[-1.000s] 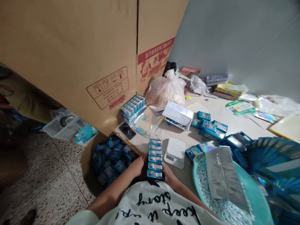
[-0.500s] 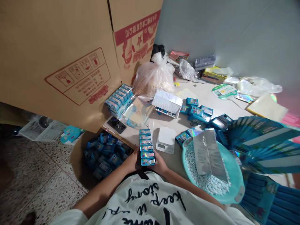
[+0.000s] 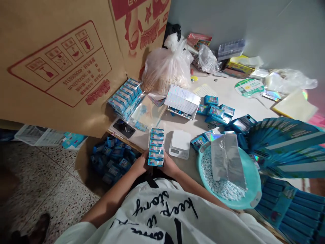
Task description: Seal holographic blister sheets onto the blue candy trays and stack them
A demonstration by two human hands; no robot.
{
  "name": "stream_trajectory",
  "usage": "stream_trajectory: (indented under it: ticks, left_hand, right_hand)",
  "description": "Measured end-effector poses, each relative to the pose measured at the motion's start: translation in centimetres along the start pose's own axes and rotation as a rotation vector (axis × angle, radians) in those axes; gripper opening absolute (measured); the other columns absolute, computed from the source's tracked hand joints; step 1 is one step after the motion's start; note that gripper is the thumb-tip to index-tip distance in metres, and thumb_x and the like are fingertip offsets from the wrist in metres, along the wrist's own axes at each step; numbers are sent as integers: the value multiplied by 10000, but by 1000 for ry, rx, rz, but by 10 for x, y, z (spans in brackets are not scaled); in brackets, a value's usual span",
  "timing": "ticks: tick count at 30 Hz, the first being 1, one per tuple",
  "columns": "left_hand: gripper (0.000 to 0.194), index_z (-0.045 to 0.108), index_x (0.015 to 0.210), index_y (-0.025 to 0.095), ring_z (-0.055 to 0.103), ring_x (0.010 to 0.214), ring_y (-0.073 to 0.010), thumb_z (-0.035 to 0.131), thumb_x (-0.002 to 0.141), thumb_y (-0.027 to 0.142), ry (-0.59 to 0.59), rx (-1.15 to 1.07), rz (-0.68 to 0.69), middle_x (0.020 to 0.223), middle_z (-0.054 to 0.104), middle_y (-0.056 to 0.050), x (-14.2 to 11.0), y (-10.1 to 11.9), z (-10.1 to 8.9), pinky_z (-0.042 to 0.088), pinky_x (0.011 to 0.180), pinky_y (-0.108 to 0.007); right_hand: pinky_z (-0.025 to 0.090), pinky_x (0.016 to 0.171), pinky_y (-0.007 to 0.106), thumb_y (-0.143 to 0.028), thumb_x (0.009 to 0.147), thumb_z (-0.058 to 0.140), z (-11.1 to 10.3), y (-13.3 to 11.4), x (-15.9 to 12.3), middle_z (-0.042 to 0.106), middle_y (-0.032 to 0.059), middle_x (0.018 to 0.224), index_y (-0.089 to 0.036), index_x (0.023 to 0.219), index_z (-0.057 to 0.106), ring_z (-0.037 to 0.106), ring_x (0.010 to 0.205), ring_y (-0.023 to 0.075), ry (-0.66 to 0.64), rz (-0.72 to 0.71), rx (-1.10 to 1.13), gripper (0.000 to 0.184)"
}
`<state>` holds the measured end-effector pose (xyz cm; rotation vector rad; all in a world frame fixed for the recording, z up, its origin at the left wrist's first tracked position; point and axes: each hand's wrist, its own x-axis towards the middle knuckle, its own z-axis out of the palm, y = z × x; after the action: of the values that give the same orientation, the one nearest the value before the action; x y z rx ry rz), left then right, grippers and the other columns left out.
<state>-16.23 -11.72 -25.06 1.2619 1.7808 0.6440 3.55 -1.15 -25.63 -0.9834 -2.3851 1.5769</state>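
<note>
A row of small blue boxes (image 3: 156, 147) stands between my hands at the table's front edge, with what looks like clear film around it. My left hand (image 3: 142, 164) grips its left side and my right hand (image 3: 169, 165) its right side; most of the fingers are hidden behind the boxes. Just right of the row lies a white digital scale (image 3: 180, 144). Below the table edge on the left, a carton holds many loose blue boxes (image 3: 113, 161). Stacked wrapped rows of the same boxes (image 3: 125, 95) lie farther back on the left.
A turquoise basin (image 3: 254, 189) of small pale pieces, with a clear bag (image 3: 225, 159) on top, stands right. Behind are an open white box (image 3: 182, 100), a tied plastic bag (image 3: 167, 67) and a phone (image 3: 124, 128). A large cardboard box (image 3: 63, 67) rises at left.
The camera view has shifted, so the table things sit differently in the picture. Both hands still hold the row of boxes, which now appears slightly higher and more to the left.
</note>
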Motion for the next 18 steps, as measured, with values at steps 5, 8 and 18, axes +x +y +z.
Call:
stream_trajectory:
  ticks: [5,8,18]
  left_hand:
    - [516,514,1352,219,596,1202,-283,602,846,269,8,90,-88,1278,654,-100,-3,-10,-22,453,1005,-387]
    - [576,461,1393,210,616,1168,-284,613,847,308,7,127,-101,1254,662,-116,-2,-11,-26,467,975,-383]
    - [574,449,1420,238,657,1075,-282,572,865,313,-27,243,-120,1201,676,-121,14,15,-24,480,884,-334]
  right_hand:
    - [480,869,334,-165,823,553,-1,-3,-6,715,101,1056,-201,1323,526,661,967,259,-209,110,-162,502]
    - [469,932,368,-241,775,662,12,-2,-10,664,131,1176,-188,1389,448,625,1082,292,-171,136,-172,652]
    - [497,894,412,-199,841,577,32,-5,18,525,228,1376,-166,1510,243,609,1134,311,-66,186,-218,748]
